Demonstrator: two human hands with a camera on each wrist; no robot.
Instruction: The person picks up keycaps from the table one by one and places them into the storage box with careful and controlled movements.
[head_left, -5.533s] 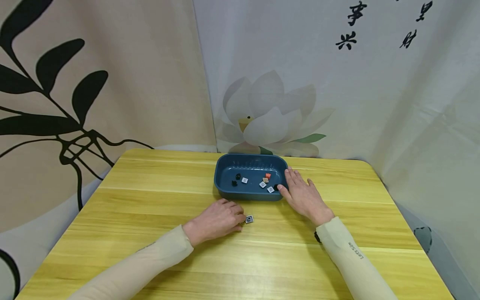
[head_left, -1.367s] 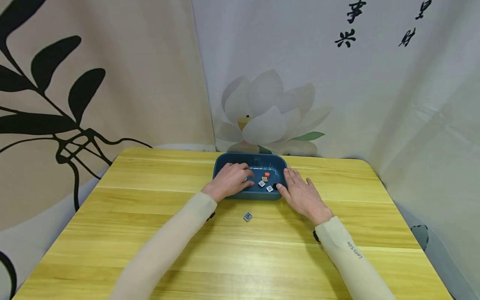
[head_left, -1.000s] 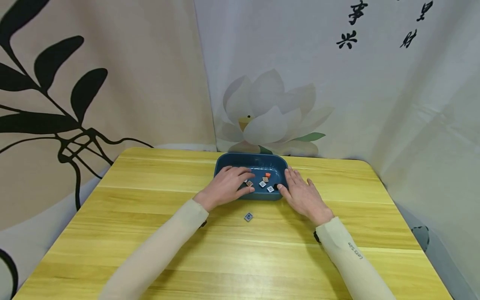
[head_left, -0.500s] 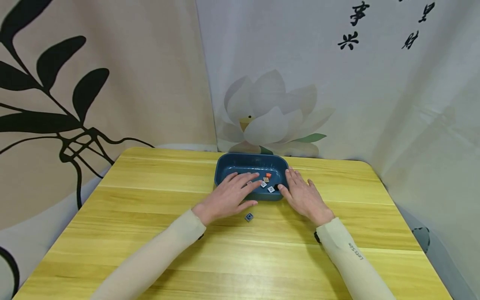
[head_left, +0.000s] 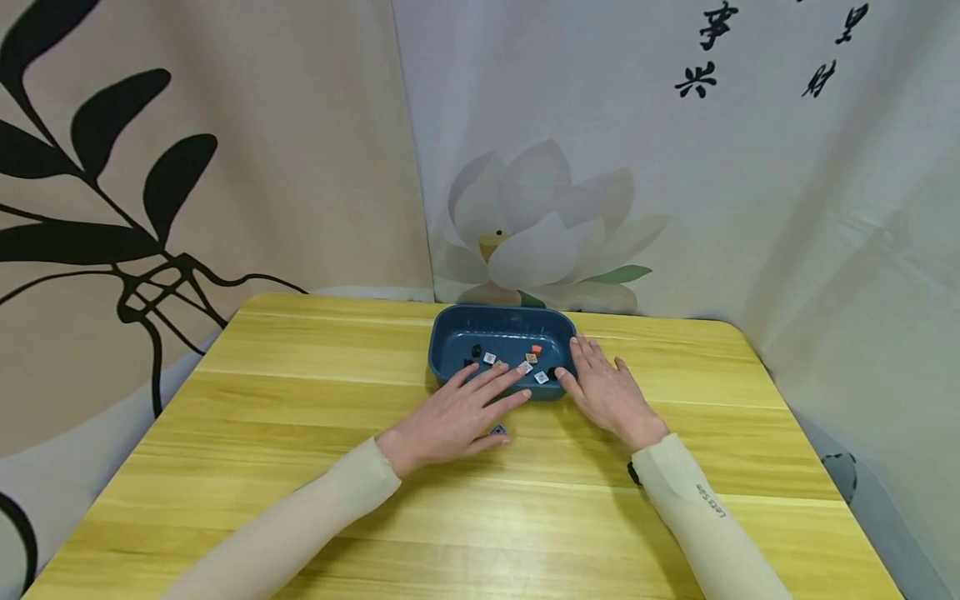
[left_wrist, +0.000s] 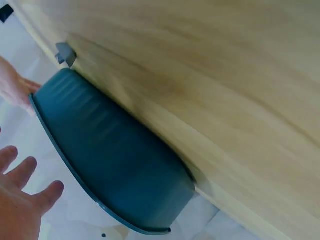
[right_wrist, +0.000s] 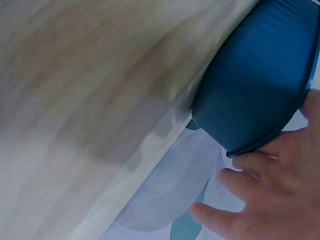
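A dark blue rectangular tray [head_left: 457,321] sits at the far side of the wooden table, holding several small white, black, orange and tan square pieces. My left hand [head_left: 453,417] hovers with spread fingers across the tray's front edge and holds nothing. Under it, between forefingers and thumb, a small grey square piece [head_left: 498,429] lies on the table, partly covered; the left wrist view shows this grey piece [left_wrist: 66,54] beside the tray. My right hand [head_left: 611,396] rests on the tray's right end, its fingers fairly straight along the rim and the thumb over the front corner.
The wooden table [head_left: 585,525] extends toward me and to both sides. A printed cloth [head_left: 330,167] with leaves, a lotus and characters hangs right behind the table's back edge.
My left hand went from the grey piece into the tray, let go of a brownish piece there, then drew back over the front edge toward the grey piece. The right hand has stayed put.
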